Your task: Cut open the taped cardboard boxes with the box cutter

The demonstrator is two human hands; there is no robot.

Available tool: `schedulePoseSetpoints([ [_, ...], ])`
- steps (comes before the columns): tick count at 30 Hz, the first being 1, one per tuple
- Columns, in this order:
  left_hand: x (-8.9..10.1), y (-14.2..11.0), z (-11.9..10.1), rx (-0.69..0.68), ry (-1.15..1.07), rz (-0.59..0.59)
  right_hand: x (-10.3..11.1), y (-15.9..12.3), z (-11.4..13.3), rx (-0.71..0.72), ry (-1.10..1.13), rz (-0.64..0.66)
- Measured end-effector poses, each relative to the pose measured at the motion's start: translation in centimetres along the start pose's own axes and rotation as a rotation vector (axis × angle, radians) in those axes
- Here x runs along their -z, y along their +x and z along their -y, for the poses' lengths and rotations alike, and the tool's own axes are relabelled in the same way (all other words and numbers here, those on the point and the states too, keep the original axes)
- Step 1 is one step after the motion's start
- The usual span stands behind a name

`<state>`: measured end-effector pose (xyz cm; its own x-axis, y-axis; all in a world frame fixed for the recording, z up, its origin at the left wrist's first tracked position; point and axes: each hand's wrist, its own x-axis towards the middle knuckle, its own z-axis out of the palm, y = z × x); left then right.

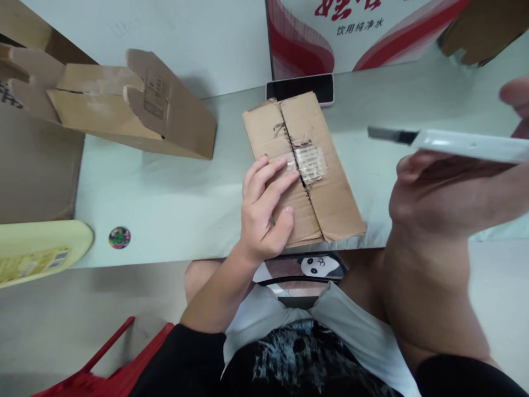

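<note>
A closed brown cardboard box (pixel 336 190) lies on the table, slightly tilted in view. A dark seam runs between its flaps, with a torn label (pixel 311 163) across it. My left hand (pixel 266 212) rests on the left flap, fingers spread and lying flat, their tips close to the seam. Raised on the right, well apart from the box, my right hand (pixel 438 193) is closed on a white utility knife (pixel 458 144). Its dark blade is out and points left. Some right-hand fingers are cut off by the picture's edge.
Behind the box lies a phone-like dark slab (pixel 303 88), against a red and white carton (pixel 309 44). An opened cardboard box (pixel 185 110) stands left. Nearer are a yellow bottle-like container (pixel 45 251) and a round sticker (pixel 119 237). A red chair (pixel 107 361) is lower left.
</note>
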<state>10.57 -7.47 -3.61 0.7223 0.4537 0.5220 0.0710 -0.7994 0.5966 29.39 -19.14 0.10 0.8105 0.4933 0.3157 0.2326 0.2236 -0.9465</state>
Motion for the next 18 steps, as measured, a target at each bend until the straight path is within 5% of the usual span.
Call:
schedulePoseSetpoints([
  [2, 0.0, 0.0, 0.0, 0.006, 0.005, -0.001, -0.9, -0.3, 1.1, 0.113, 0.037, -0.256],
  [3, 0.0, 0.0, 0.0, 0.010, 0.008, -0.001, -1.2, -0.5, 1.6, 0.098, 0.027, -0.282],
  [13, 0.0, 0.1, -0.1, 0.012, 0.002, -0.001, -1.7, -3.0, 5.4, -0.176, 0.123, 0.194],
  [18, 0.0, 0.1, 0.5, -0.031, 0.003, -0.012, -2.0, -3.2, 4.0, 0.060, -0.142, 0.281],
])
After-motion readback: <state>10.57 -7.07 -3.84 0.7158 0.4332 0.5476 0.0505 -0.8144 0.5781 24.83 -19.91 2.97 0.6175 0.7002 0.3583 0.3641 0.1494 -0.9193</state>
